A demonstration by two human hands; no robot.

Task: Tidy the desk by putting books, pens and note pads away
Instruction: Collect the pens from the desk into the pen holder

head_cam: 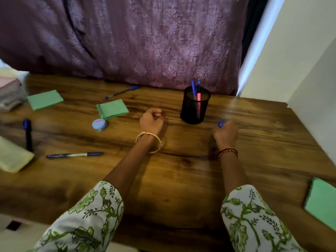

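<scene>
Right hand [226, 132] seen curled around blue pen [221, 123], held just above desk [181, 179] mid-surface, right of black mesh pen holder [195, 108] standing toward back edge. Left hand [151, 120] loosely fisted, nothing gripped, left of holder. Three green note pads noted: back-left corner [45, 99], mid-back [112, 108], right edge near front [321, 202]. Loose pens noted at back edge [122, 92], left edge [27, 134], left-centre [75, 155]. Small blue-lidded jar [99, 124] label blurred, unreadable.

Blue pen [221, 123] mostly hidden inside blurred right hand [226, 132]. Green rectangular note pad [321, 202], near right, and pale yellow cloth [12, 157], left, cut by frame edges.
</scene>
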